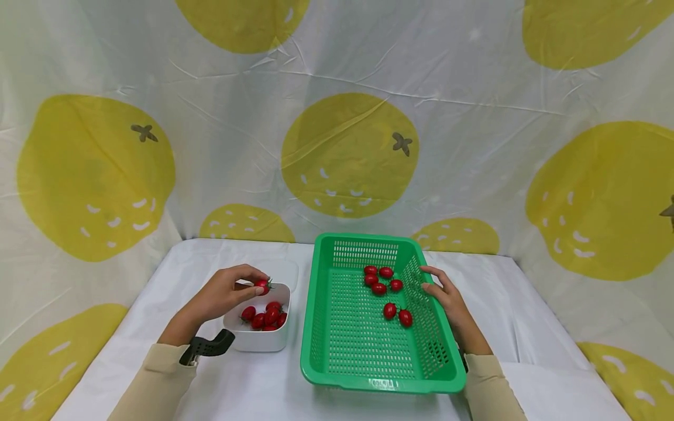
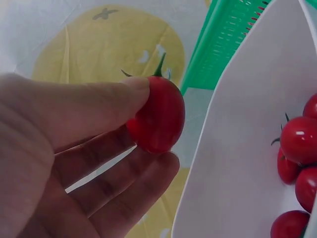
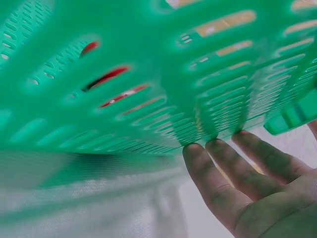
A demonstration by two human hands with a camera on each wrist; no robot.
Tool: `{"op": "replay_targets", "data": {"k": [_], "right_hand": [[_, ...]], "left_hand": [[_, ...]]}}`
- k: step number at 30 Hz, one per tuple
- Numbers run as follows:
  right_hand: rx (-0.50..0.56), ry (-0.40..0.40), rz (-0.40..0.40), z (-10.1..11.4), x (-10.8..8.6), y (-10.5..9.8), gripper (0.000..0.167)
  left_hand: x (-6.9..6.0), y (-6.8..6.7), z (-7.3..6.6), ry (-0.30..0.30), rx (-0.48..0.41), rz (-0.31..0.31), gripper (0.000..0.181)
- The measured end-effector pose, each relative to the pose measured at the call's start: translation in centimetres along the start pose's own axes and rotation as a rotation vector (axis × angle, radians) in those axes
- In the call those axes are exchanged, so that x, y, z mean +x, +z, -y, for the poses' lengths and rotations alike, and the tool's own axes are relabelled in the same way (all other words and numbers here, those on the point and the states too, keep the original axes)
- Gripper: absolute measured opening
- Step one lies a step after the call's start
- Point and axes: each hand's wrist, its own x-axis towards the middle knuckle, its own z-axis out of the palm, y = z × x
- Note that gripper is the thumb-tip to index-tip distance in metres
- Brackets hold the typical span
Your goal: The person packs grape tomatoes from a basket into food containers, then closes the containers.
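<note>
My left hand [image 1: 223, 295] pinches a red cherry tomato [image 2: 163, 116] between thumb and fingers, its green stem pointing up. It holds the tomato above the back rim of a white square container [image 1: 259, 341]. Several cherry tomatoes [image 1: 271, 316] lie in that container. To the right stands a green perforated basket [image 1: 387, 384] with several more cherry tomatoes [image 1: 378, 289] along its right half. At the basket's right side is my right hand [image 1: 450, 301]. In the right wrist view, fingertips [image 3: 195, 153] touch the outer wall low down, the fingers nearly straight.
A pale, flat lid-like piece [image 1: 286, 271] lies just behind the white container. White cloth [image 1: 532, 327] covers the table. Behind it hangs a curtain [image 1: 468, 175] printed with yellow fruit.
</note>
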Motion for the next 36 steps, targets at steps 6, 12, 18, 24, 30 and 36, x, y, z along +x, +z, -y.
{"op": "replay_targets", "data": {"k": [6, 12, 18, 24, 30, 36], "right_hand": [[0.000, -0.002, 0.000, -0.1, 0.0, 0.0, 0.047], [0.006, 0.012, -0.003, -0.2, 0.0, -0.1, 0.048], [0.011, 0.013, 0.000, -0.3, 0.0, -0.1, 0.049], [0.005, 0.013, 0.004, -0.3, 0.0, -0.1, 0.048], [-0.005, 0.019, -0.004, -0.2, 0.1, 0.0, 0.048], [0.000, 0.021, -0.004, -0.2, 0.1, 0.0, 0.048]], "left_hand": [[-0.2, 0.2, 0.7, -0.020, 0.018, -0.018, 0.023], [-0.3, 0.7, 1.3, -0.028, 0.024, -0.028, 0.024], [-0.4, 1.1, 1.7, -0.071, 0.044, -0.042, 0.024], [-0.5, 1.4, 1.9, -0.103, 0.054, -0.048, 0.024], [-0.5, 1.5, 1.8, -0.099, 0.064, -0.056, 0.025], [-0.5, 1.6, 1.8, -0.093, 0.064, -0.063, 0.025]]}}
